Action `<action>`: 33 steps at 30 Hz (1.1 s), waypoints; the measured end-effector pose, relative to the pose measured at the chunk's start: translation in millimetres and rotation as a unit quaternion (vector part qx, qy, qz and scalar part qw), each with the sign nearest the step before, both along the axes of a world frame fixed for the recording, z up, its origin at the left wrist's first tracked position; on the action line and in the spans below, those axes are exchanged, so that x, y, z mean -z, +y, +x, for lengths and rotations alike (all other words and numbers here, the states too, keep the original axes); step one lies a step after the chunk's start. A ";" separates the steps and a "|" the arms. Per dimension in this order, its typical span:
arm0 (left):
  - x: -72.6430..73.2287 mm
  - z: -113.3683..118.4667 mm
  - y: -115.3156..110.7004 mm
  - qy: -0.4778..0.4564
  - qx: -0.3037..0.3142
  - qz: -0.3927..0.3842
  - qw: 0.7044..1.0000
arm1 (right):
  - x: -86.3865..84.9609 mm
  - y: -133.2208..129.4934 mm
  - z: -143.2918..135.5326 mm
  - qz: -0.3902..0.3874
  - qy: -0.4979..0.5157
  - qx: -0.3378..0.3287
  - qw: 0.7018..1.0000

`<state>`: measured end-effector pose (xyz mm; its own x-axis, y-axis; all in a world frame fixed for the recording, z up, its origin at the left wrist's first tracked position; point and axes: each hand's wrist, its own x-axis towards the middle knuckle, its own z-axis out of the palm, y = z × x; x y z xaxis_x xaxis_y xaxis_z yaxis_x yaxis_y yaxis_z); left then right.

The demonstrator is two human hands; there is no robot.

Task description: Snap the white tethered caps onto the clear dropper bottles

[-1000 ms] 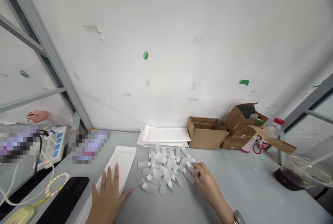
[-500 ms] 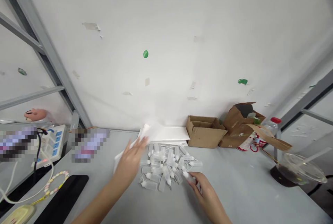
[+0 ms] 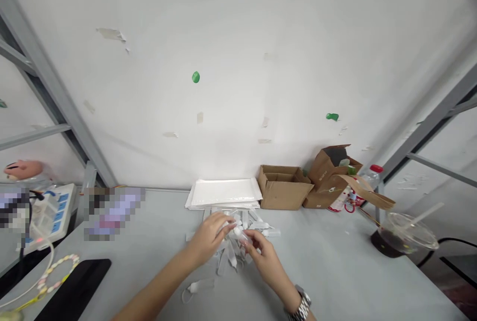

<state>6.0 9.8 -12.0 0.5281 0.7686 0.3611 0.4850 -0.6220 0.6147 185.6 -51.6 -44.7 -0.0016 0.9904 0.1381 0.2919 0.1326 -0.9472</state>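
Above the heap of small translucent bottles (image 3: 230, 251), my right hand (image 3: 266, 259) is closed on one small bottle (image 3: 242, 236), held tilted. The fingers of my left hand (image 3: 210, 236) are pressed together at the bottle's white top end. Several bottles with thin loops lie under and around both hands, partly hidden by them. One separate bottle (image 3: 201, 285) lies on the grey table nearer to me. Behind the heap, white flat sheets or envelopes (image 3: 225, 192) are stacked against the wall.
A brown open box (image 3: 285, 196) and a paper bag (image 3: 322, 187) stand behind at the right, near a lidded drink cup (image 3: 400, 236). At the left are a black flat object (image 3: 74, 288), a bead bracelet (image 3: 42, 281) and a power strip (image 3: 59, 216).
My left hand has moved from the white sheets to the bottle in my right hand. My right hand has raised the bottle over the heap. A separate bottle now shows nearer to me.
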 end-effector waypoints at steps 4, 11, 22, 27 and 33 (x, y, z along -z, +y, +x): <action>10.9 -7.1 -11.9 0.023 -0.028 -0.026 0.999 | -10.0 7.1 -10.2 -0.010 -0.022 -0.063 0.998; 35.4 -22.5 -6.4 -0.062 -0.109 -0.131 0.983 | 1.9 1.4 -13.6 -0.016 -0.042 -0.064 0.997; 9.3 -19.7 -19.9 -0.241 -0.046 -0.233 0.941 | -9.1 -5.9 -26.7 -0.175 0.333 -0.116 0.919; -6.5 -14.7 -39.1 -0.259 -0.008 -0.342 0.903 | -12.6 -24.1 -39.4 -0.256 0.438 -0.170 0.845; -5.5 -17.7 -53.1 -0.292 -0.036 -0.361 0.885 | -16.7 -34.5 -45.5 -0.270 0.447 -0.168 0.836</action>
